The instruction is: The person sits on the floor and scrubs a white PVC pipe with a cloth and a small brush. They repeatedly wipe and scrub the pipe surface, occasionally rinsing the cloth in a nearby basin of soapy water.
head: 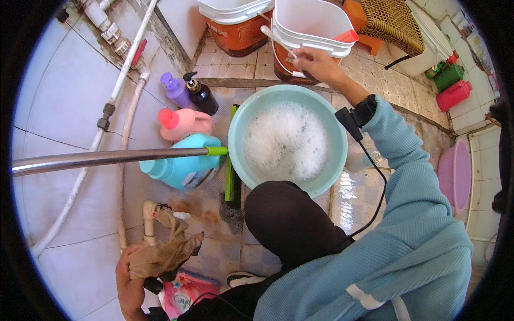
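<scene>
My right hand [315, 66] grips a slim white handle [277, 40] with a rounded end, beside the front wall of a white-rimmed orange bucket [341, 50]. The far end of that handle is hidden by my fingers. Low on the left, my left hand [130, 265] holds a crumpled brown cloth [160, 257] near a wall pipe [149, 224]. Between the hands stands a light-blue basin [339, 136] of water topped with white foam [287, 140]. My dark-clad knee [277, 216] is against its near rim.
Left of the basin are a turquoise jug [188, 160], a pink bottle [186, 124], and purple [176, 90] and black [202, 96] pump bottles. A squeegee's metal pole [120, 158] crosses there. Behind stand another bucket [237, 36] and a woven-seat stool [387, 20]. A pink packet [188, 293] lies below.
</scene>
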Tool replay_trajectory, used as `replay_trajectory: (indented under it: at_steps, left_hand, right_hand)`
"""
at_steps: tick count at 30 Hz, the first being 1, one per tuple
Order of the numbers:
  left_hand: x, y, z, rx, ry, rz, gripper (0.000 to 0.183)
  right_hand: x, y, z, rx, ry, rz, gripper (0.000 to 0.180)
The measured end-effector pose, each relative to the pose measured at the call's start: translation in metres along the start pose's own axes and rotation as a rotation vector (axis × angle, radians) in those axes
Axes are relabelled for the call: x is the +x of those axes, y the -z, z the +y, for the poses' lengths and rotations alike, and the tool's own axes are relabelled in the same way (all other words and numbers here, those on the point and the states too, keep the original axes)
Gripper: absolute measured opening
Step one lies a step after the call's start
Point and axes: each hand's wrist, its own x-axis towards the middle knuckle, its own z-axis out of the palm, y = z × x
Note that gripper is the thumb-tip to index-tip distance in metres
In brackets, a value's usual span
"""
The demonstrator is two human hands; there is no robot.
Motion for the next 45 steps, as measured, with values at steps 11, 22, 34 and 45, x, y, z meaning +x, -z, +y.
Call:
replay_trajectory:
  at_steps: [11,22,34,45]
  left_hand:
    - [0.02,-0.009,-0.006,0.053,-0.005,-0.065,0.029]
    - [0.05,-0.005,0.037,0.018,-0.216,-0.324,0.038]
    - [0.005,-0.011,0.223,-0.235,-0.002,-0.419,0.036]
    - [-0.02,-0.012,0.346,-0.339,0.113,-0.498,0.042]
  right_hand:
    - [-0.086,0.015,0.05,-0.02,-0.565,-0.177,0.016]
    - [-0.121,0.042,-0.055,0.116,-0.751,-0.196,0.019]
    - [-0.313,0.178,-0.182,0.174,-1.256,0.08,0.017]
    - [-0.428,0.243,-0.323,0.48,-1.435,0.397,0.013]
